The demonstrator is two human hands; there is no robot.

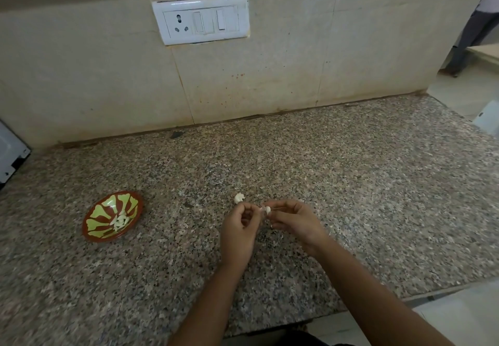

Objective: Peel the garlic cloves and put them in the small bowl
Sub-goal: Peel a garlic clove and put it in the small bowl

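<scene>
Left hand: fingers curled, tips pinching one end of the garlic clove, seemingly picking at its skin.
Right hand: fingers curled, thumb and fingertips pinching the same clove from the other side, probably steadying it against the pull.
Garlic clove: held between the 2 hands, low over the counter; it is too small to tell how much skin is left.
Garlic piece: a white lump on the counter just beyond the left hand, within easy reach; I cannot tell if it is an unpeeled clove or shed skin.
Small bowl: well apart to the left, with several peeled cloves inside; likely kept aside so skin stays out.
Progress: partway, by my judgement.
Socket panel: on the wall behind, uninvolved.
</scene>
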